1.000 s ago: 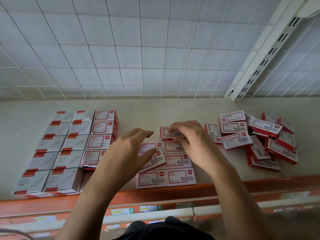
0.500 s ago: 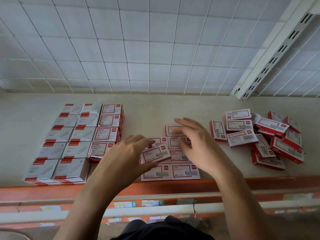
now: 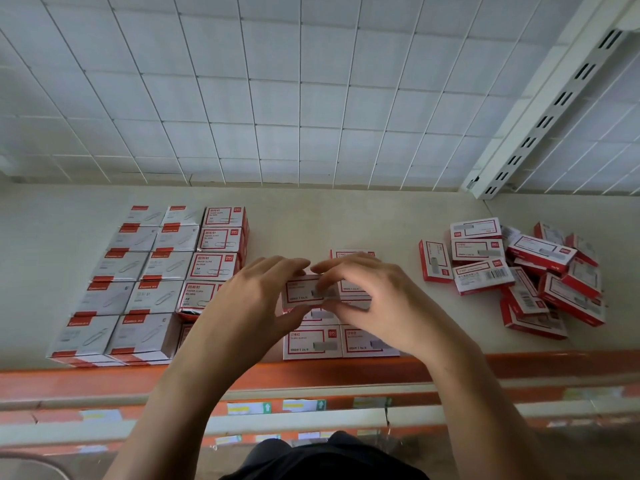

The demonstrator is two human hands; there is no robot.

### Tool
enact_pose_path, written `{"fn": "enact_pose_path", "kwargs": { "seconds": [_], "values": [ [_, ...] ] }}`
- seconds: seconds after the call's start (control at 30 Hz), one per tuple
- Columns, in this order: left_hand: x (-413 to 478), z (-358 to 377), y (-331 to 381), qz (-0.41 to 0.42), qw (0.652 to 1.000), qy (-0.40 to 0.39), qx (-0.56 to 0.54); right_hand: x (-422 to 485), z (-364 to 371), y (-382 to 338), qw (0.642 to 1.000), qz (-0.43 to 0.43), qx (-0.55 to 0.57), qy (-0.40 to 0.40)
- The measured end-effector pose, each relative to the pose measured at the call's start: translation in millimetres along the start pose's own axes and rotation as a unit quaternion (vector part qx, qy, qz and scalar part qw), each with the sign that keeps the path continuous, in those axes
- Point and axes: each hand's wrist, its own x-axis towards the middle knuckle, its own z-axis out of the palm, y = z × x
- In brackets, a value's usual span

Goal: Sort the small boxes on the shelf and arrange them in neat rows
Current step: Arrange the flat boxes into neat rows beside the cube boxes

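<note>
A: Three columns of paper-clip boxes (image 3: 138, 282) sit squared up at the left of the shelf (image 3: 346, 220), against the orange front lip (image 3: 104, 379). Hands?
B: The left hand (image 3: 256, 299) is just right of that block, fingers on the far edge and thumb on the near edge of one staple box (image 3: 304, 292). The right hand (image 3: 381, 299) pinches the same box from its other end.
A: Box location?
B: Shelf centre, over the staple rows (image 3: 311, 342). Lifted or resting, can't tell, too blurred. Far right: loose pile (image 3: 540, 278) of staple boxes, jumbled, well apart.
</note>
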Motion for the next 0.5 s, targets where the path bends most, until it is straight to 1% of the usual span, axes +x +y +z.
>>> {"fn": "enact_pose_path", "kwargs": {
  "seconds": [0.13, 0.23, 0.4, 0.5],
  "values": [
    [1.5, -0.3, -1.1, -0.003, 1.0, -0.001, 0.004, 4.7, 3.0, 1.3, 1.0, -0.015, -0.023, -0.009],
    [3.0, -4.1, -1.8, -0.012, 1.0, 0.011, 0.018, 13.0, 2.8, 2.9, 0.999, -0.02, -0.036, 0.003],
    [6.2, -9.7, -4.3, -0.04, 0.997, 0.044, 0.039, 32.6, 3.3, 14.6, 0.998, 0.008, -0.043, 0.041],
    [7.9, -8.4, -3.5, -0.035, 0.997, 0.04, 0.05, 42.5, 8.5, 22.4, 0.998, 0.027, -0.046, 0.03]
  ]
}}
